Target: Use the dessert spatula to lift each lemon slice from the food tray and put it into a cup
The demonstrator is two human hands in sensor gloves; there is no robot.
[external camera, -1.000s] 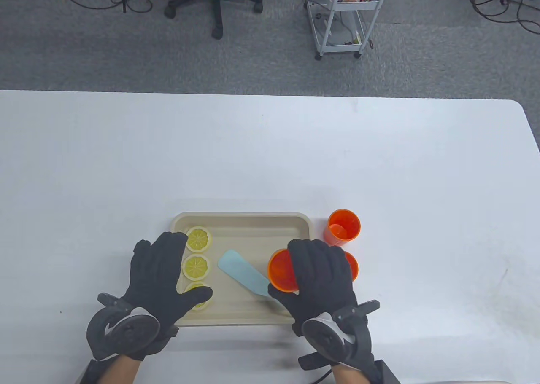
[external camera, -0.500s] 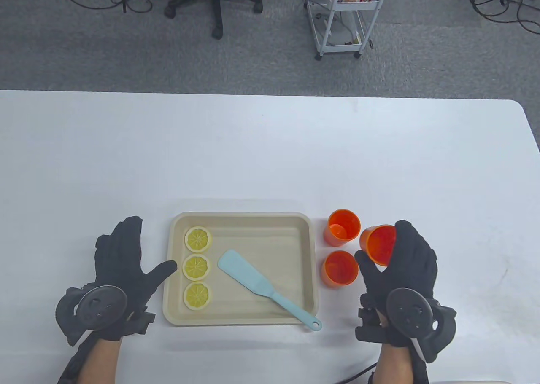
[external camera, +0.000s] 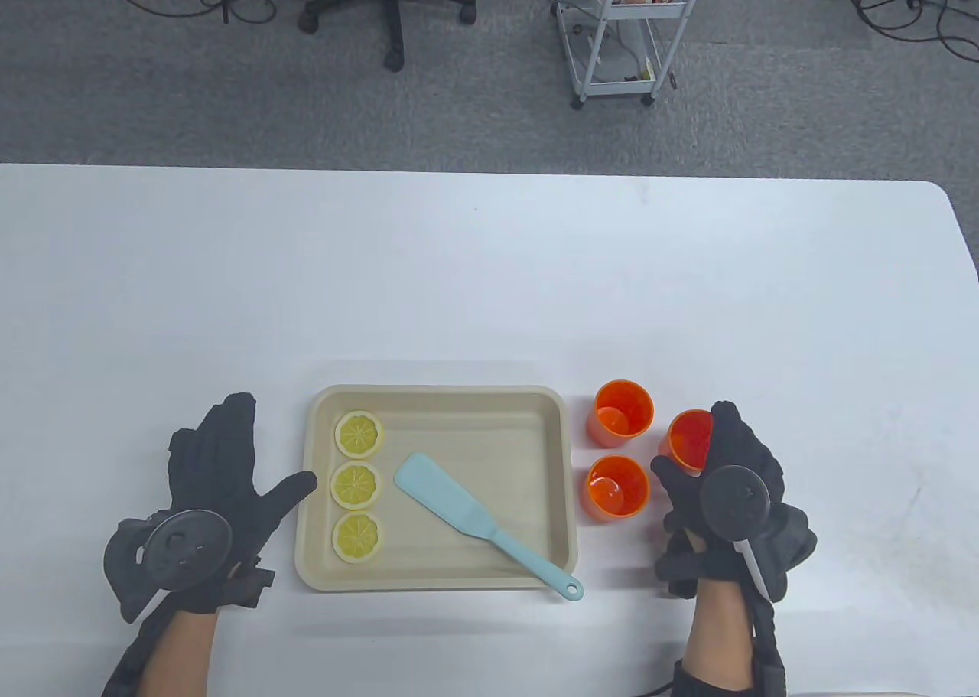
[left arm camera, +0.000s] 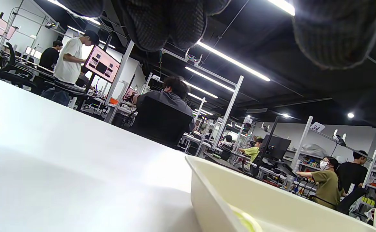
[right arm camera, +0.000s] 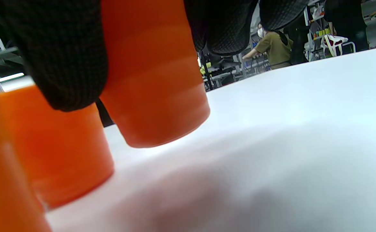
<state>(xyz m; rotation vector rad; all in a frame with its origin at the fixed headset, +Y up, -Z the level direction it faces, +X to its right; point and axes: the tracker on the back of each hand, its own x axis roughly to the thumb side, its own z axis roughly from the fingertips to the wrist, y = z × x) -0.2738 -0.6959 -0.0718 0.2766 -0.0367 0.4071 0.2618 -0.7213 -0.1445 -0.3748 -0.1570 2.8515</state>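
A beige food tray holds three lemon slices in a column at its left end. A light-blue dessert spatula lies diagonally in it, handle over the front right corner. Right of the tray stand two orange cups. My right hand grips a third orange cup, tilted, its base just above the table in the right wrist view. My left hand lies flat and spread on the table left of the tray, holding nothing. The tray rim shows in the left wrist view.
The white table stretches wide behind and to both sides of the tray. Beyond its far edge are an office chair and a wire cart on grey carpet. People sit at desks in the background of the wrist views.
My right hand carried the orange cup from over the tray to the right of the other two cups and is lowering it. My left hand drew back off the tray to its left.
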